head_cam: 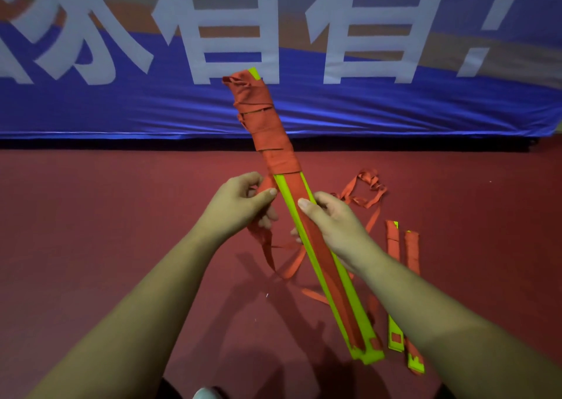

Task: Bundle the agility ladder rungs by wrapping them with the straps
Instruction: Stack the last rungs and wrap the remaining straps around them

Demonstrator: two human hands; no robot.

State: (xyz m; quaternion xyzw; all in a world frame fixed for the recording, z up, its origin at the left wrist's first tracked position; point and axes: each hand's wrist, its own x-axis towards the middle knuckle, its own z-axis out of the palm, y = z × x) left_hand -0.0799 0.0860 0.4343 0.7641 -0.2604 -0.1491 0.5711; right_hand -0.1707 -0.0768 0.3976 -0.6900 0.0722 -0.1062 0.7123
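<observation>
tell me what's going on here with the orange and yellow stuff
A person is wrapping a bundle of ladder rungs. The right hand grips the bundle mid-length, held up off the floor, while the left hand pinches the strap beside it. The far half is wrapped; the near half is bare. Loose strap trails on the floor, and more rungs lie to the right.

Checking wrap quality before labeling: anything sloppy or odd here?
Yes. The strap wrap on the far half of the bundle is uneven, with slanted turns and gaps, and bunches at the tip beside an exposed rung corner. Loose strap lies tangled on the floor right of the bundle.
</observation>
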